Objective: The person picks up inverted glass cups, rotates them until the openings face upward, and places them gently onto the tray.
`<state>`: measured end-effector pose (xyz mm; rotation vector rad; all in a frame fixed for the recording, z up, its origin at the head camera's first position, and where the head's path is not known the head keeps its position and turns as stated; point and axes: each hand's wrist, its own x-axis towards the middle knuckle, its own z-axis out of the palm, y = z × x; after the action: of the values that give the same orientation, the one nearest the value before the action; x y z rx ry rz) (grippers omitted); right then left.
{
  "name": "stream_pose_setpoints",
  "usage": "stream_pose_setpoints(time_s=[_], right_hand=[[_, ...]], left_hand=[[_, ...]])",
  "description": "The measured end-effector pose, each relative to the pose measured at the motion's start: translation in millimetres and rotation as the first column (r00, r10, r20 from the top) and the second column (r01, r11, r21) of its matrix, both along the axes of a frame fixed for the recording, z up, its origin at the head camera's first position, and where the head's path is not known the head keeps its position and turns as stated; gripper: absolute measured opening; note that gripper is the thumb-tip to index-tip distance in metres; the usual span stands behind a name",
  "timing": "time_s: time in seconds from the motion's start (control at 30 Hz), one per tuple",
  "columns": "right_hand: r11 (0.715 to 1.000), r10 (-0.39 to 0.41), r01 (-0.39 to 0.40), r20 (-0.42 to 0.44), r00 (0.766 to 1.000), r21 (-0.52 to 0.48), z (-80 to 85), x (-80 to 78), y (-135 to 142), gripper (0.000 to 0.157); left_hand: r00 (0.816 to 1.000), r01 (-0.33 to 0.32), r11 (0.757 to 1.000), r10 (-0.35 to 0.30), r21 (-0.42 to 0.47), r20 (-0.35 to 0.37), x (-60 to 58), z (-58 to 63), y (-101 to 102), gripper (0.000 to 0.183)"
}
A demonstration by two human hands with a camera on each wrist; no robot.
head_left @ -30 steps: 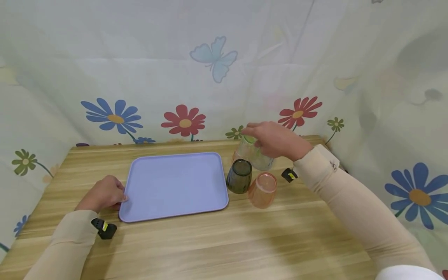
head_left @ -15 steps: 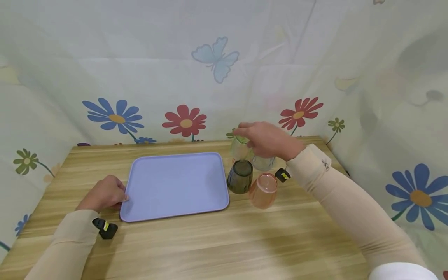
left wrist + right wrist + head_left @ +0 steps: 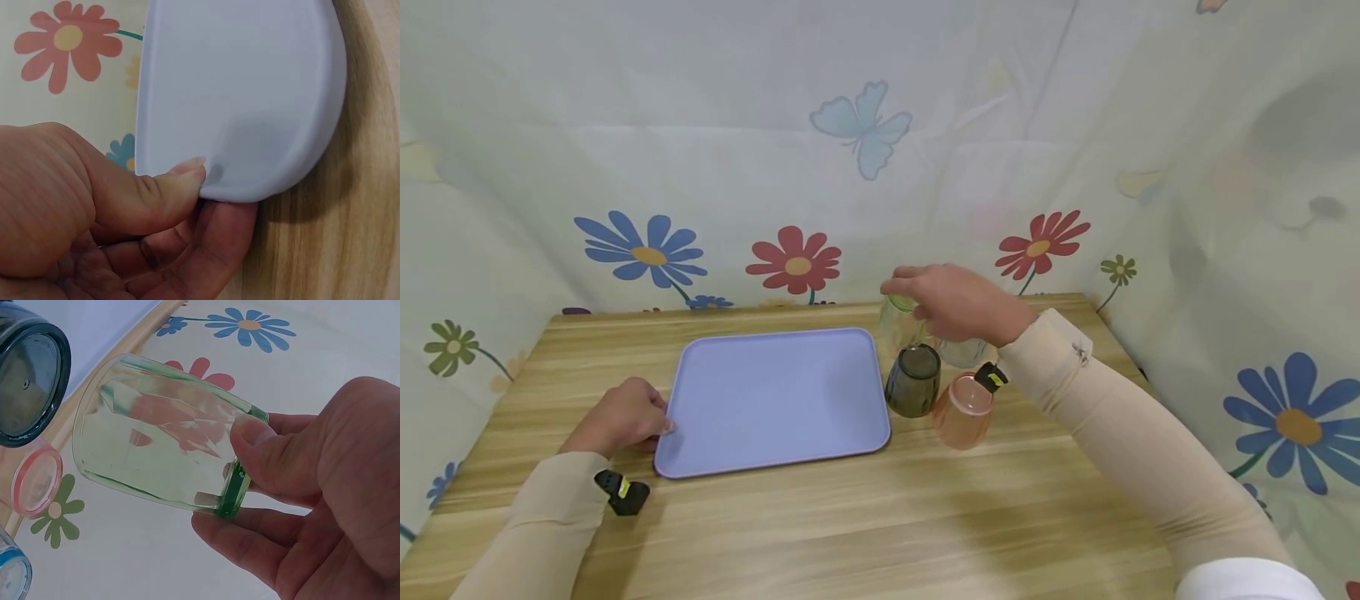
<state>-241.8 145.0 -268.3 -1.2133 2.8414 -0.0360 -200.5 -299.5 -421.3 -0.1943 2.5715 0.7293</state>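
My left hand [image 3: 625, 414] pinches the left rim of a lilac tray [image 3: 775, 400], thumb on top and fingers beneath, as the left wrist view shows closely. At the back right my right hand [image 3: 958, 302] grips a green-tinted clear drinking glass [image 3: 150, 434] by its thick green base, mouth downward. In the head view this glass [image 3: 897, 327] is behind the dark grey glass [image 3: 913, 385], near the tray's far right corner. An orange-pink glass [image 3: 958, 421] stands upside down beside the dark one. Under my right wrist, a clear glass [image 3: 961, 353] is partly hidden.
The things stand on a wood-grain table [image 3: 820, 533]. A flower-printed cloth [image 3: 715, 167] hangs behind and at both sides. In the right wrist view, a pink-based glass [image 3: 37, 481] and a blue-based glass [image 3: 12, 575] stand close to the held glass.
My right hand has moved left with the green-tinted glass, bringing it nearer the tray's far right corner. My left hand stays on the tray rim, and the other glasses keep their places.
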Motion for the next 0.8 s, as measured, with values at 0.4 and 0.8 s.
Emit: stream_pose_setpoints(time_s=[0.4,0.8], right_hand=[[0.999,0.041,-0.041,-0.005,0.999,0.002,-2.4,-0.8,-11.9,0.056],[0.997,0.080,-0.080,-0.001,0.997,-0.004,-8.1,-0.6,-28.9,0.055]], left_hand=[[1.000,0.025,1.000,-0.025,-0.007,-0.001,2.7,-1.2,-0.8,0.032],[0.999,0.030,1.000,-0.030,0.006,-0.017,1.2,-0.3,-0.6,0.032]])
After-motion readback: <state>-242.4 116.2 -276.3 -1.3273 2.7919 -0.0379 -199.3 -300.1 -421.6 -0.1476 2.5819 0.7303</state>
